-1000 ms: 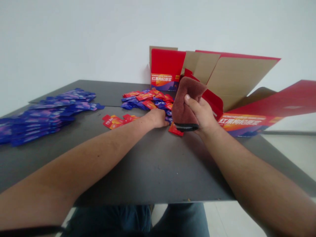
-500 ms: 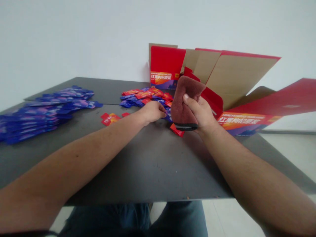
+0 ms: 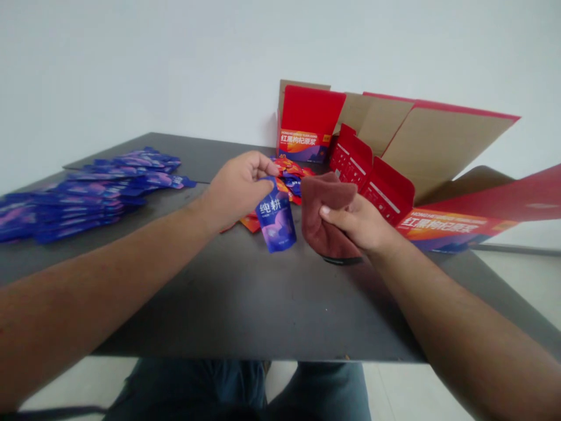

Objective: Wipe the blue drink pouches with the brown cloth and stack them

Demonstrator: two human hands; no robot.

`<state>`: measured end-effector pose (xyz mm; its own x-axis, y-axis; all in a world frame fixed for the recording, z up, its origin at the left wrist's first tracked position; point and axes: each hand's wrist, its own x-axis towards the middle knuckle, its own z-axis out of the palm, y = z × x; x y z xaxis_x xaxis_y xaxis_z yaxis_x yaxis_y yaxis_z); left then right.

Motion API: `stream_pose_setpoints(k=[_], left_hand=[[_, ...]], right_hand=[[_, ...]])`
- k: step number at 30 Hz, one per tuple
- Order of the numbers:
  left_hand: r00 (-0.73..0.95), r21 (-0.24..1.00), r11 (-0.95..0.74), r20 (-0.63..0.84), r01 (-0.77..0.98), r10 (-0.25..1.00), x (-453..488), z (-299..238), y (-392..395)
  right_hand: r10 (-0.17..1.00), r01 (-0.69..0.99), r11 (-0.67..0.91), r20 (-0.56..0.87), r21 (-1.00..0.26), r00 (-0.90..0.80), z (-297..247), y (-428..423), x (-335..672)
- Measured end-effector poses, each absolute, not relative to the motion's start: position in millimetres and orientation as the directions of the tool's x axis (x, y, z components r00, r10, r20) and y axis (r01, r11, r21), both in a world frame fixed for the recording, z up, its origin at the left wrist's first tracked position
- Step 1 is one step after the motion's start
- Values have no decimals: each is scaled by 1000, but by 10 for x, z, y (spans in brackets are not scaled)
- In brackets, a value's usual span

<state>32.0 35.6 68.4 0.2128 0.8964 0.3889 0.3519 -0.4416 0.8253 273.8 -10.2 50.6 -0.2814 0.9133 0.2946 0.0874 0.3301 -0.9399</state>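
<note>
Pinched by its top between the thumb and fingers of my left hand hangs a blue-purple pouch with white lettering, its printed face toward me. My right hand is closed on a folded brown cloth with a dark edge, held just right of the pouch and apart from it. Behind the two hands lies a mixed pile of red and blue pouches, partly hidden by my left hand and the cloth. A red pouch shows below my left hand.
On the left of the grey table blue pouches lie overlapped in a long stack. A large open carton with a red inner box stands at the right. Another red printed box is against the wall.
My left hand has lifted a blue pouch out of the pile and brought it up and toward me. The cloth in my right hand has tilted and come slightly lower.
</note>
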Motion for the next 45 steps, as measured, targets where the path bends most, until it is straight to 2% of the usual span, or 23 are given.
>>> stream_pose_setpoints(k=[3,5,7,10,14,17,22,26,32,36,39,42,44,45], left_hand=[[247,882,-372,306,290,919,260,600,194],[255,908,-342,281,242,925,236,524,136],[265,910,-361,305,203,915,218,441,116],[260,917,-388,353,93,899,207,305,124],[224,964,-256,267,-77,937,213,105,135],[230,982,-179,187,-56,955,210,-18,136],[304,984,-174,175,-29,937,190,-117,154],[273,990,-140,136,-5,952,176,-149,186],[313,982,-169,135,84,940,143,-163,217],[317,964,-218,162,149,934,124,-151,212],[334,959,-239,176,156,926,135,-139,181],[355,966,-224,164,133,920,162,-141,143],[372,972,-208,152,113,916,176,-150,129],[382,973,-209,158,96,910,179,-155,126]], right_hand=[[829,202,369,223,-907,-513,511,-251,2597],[794,283,406,182,-869,-580,494,-320,2495],[795,321,364,112,-875,-596,451,-350,2407],[806,284,265,49,-922,-590,358,-337,2326],[839,193,117,-7,-974,-544,257,-297,2298],[892,134,19,-44,-991,-450,219,-278,2294],[942,76,-20,-44,-997,-334,195,-247,2272],[955,51,-57,-70,-997,-288,216,-239,2250],[949,80,-89,-109,-993,-296,182,-233,2239],[939,202,-13,-82,-979,-333,222,-231,2271],[948,438,208,69,-875,-311,356,-236,2333],[909,746,403,329,-530,-257,453,-261,2367],[848,823,474,416,-312,-330,453,-298,2348],[823,825,510,419,-243,-385,439,-322,2327]])
